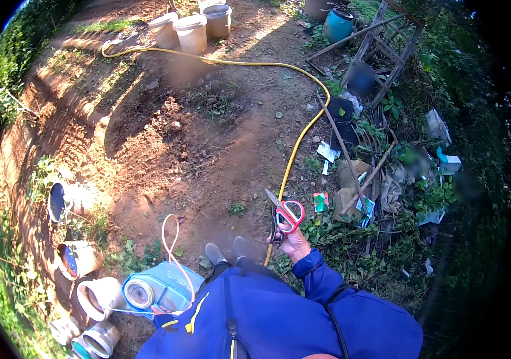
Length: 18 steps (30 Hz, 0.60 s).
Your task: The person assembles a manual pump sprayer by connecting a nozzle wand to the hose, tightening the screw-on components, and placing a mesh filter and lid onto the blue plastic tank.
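Observation:
In my right hand (294, 244) is a pair of scissors (289, 216) with red-and-white loop handles, its blades pointing up and away. A black loop shows beside the fingers; whether it belongs to a second tool I cannot make out. Low on the left, my left hand (158, 312) is mostly hidden by my blue sleeve and a light-blue plastic tank (169, 283), which it appears to hold at my side. The tank has a round ribbed cap (140, 294). A thin pinkish hose (167, 242) loops above it, and a thin white rod (128, 310) crosses its lower edge.
A yellow hose (303, 134) curves across the dirt and passes behind my right hand. Several buckets (192, 35) stand far ahead; more (101, 297) lie at the left. On the right are sticks (345, 152), litter, a wooden frame (381, 51) and a teal barrel (338, 27).

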### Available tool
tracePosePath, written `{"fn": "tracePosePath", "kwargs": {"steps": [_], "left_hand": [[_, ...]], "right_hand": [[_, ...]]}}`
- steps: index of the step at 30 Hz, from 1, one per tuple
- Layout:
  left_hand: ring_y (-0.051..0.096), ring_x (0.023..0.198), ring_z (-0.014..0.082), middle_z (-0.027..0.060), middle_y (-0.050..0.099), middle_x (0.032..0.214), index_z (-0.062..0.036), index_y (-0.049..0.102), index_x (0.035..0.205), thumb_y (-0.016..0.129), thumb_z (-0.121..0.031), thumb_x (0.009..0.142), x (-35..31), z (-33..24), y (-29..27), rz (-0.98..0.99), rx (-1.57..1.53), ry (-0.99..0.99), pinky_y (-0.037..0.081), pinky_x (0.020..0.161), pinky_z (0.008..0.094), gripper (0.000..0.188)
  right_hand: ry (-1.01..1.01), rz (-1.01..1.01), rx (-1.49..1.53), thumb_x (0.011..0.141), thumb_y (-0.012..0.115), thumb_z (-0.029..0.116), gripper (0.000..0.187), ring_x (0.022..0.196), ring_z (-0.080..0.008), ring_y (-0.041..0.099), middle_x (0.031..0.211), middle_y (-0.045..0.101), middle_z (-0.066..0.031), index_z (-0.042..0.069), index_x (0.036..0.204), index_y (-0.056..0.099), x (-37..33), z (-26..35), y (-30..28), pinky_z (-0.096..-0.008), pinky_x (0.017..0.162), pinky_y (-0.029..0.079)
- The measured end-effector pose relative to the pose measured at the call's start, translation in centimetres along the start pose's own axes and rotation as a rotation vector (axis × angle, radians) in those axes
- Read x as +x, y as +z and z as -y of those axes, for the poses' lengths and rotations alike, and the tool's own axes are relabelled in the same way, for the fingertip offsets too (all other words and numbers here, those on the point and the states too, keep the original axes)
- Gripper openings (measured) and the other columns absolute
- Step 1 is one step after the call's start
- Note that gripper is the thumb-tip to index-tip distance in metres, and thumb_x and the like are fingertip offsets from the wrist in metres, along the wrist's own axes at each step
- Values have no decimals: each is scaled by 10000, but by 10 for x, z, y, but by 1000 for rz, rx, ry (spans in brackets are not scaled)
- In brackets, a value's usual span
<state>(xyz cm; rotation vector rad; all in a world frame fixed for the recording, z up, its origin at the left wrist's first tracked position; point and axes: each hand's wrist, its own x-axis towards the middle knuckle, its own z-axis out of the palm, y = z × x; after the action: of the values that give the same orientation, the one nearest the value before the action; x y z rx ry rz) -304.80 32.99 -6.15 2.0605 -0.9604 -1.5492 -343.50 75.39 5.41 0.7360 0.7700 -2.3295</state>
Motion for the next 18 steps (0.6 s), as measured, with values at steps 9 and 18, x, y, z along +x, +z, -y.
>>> {"fn": "tracePosePath", "kwargs": {"steps": [9, 18], "left_hand": [[462, 429, 177, 48, 502, 565, -66, 519, 744, 472, -507, 948, 13, 3, 0, 50, -7, -39, 369, 382, 318, 488], [469, 431, 173, 51, 508, 565, -57, 517, 750, 459, -498, 956, -11, 27, -10, -35, -86, -66, 369, 388, 312, 490]], "right_hand": [[3, 73, -129, 789, 670, 106, 252, 618, -123, 588, 747, 590, 10, 112, 1028, 588, -11, -27, 60, -504, 713, 568], [233, 214, -250, 808, 648, 100, 198, 648, -140, 598, 749, 591, -4, 96, 996, 588, 6, -41, 143, -511, 710, 567]]}}
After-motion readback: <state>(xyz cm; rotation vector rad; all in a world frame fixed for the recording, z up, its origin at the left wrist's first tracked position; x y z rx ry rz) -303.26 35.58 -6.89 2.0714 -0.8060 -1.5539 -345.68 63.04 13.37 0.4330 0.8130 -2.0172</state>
